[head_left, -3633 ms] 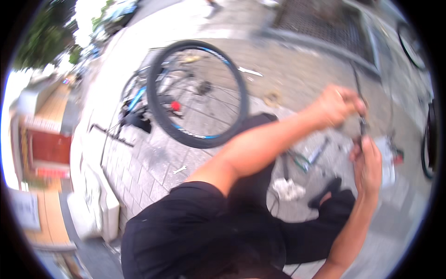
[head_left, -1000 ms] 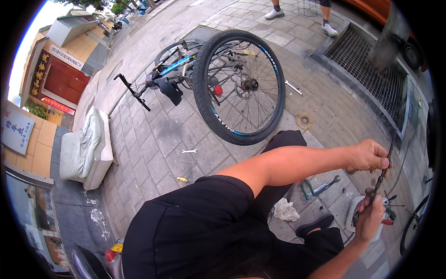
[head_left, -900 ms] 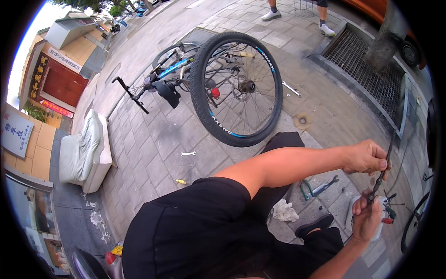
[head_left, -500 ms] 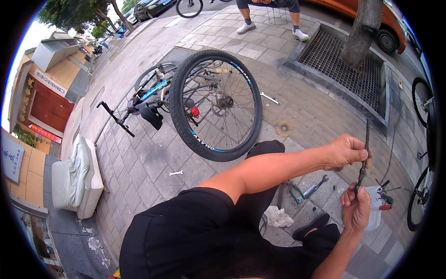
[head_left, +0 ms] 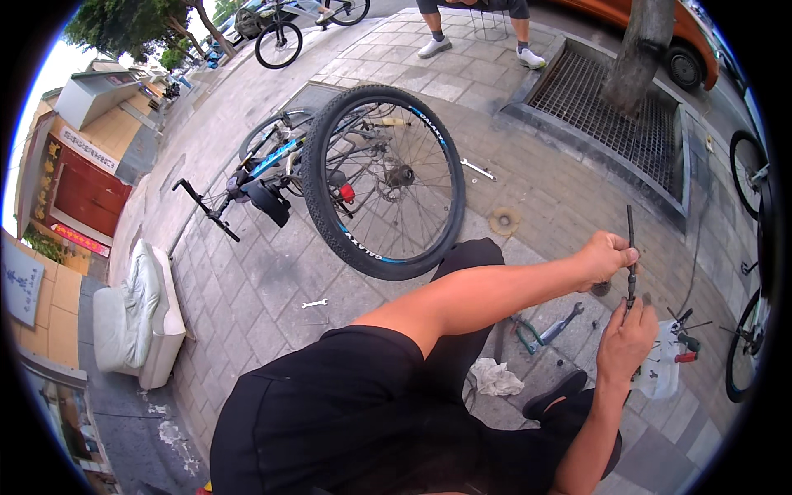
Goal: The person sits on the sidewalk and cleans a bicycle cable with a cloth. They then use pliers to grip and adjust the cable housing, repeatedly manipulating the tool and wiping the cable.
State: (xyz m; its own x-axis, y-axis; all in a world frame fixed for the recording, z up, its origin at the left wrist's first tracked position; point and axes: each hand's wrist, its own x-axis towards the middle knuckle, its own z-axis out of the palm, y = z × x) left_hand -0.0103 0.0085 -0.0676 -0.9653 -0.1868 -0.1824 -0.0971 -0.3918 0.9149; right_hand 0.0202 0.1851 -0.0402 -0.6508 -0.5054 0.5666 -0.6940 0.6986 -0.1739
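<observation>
Right hand just rolled over — a half second ago its curled fingers and thumb faced me, now mostly the back of it shows. My left hand [head_left: 609, 260] keeps its pinch, thumb and fingertips closed on the thin dark rod [head_left: 632, 280] above its thicker, knobbly part. My right hand [head_left: 629, 338] is closed around the lower end; its fingertips are mostly hidden, so I can't tell exactly how they sit. Rod is up off the ground between both hands, off to my right, near upright; both hands have come a little left with it. I read the roll as a twist or a re-grip at the lower end, left hand steadying.

Below my hands, the pale tub [head_left: 660, 384] sits just beyond the right wrist, tools in it. Green-handled pliers [head_left: 528, 338] and a larger spanner [head_left: 565, 323] lie on the paving to the left of it, crumpled white rag [head_left: 497, 379] nearer me. Bicycle wheel [head_left: 399, 176] stays put ahead, well apart from the rod. At the top, a passing bicycle [head_left: 278, 44] has come further into view.
</observation>
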